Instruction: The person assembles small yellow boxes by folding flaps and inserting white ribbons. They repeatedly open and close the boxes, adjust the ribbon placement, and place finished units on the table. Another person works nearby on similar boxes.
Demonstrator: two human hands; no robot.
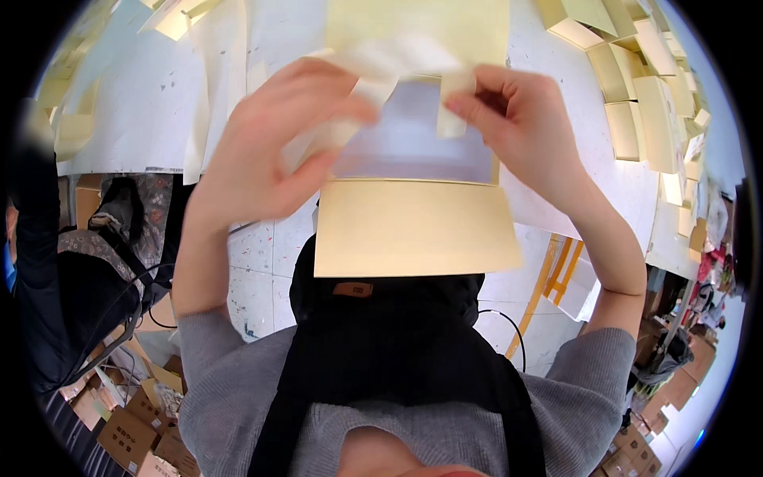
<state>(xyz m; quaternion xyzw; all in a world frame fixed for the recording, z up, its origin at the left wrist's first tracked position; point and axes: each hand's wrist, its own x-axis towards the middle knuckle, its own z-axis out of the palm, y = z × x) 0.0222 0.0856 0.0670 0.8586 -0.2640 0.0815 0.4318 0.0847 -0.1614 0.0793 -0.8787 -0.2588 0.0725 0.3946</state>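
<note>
A cream cardboard box (417,230) lies open at the table's near edge, its flap hanging toward me and its pale inside showing. Above it, a pale cream paper strip (452,111) bends in an arch between my hands. My right hand (524,119) pinches the strip between thumb and fingers at the box's right side. My left hand (274,147) is over the left side, smeared by motion. Its fingers curl around the strip's other end, though the exact grip is blurred. The far part of the strip is blurred too.
A white table (548,187) spreads beyond the box. Cream cardboard boxes (624,75) stand piled at the right. Long pale strips (199,103) hang over the table's left part. A person's dark sleeve (36,238) is at the far left. Brown cartons (127,437) lie at lower left.
</note>
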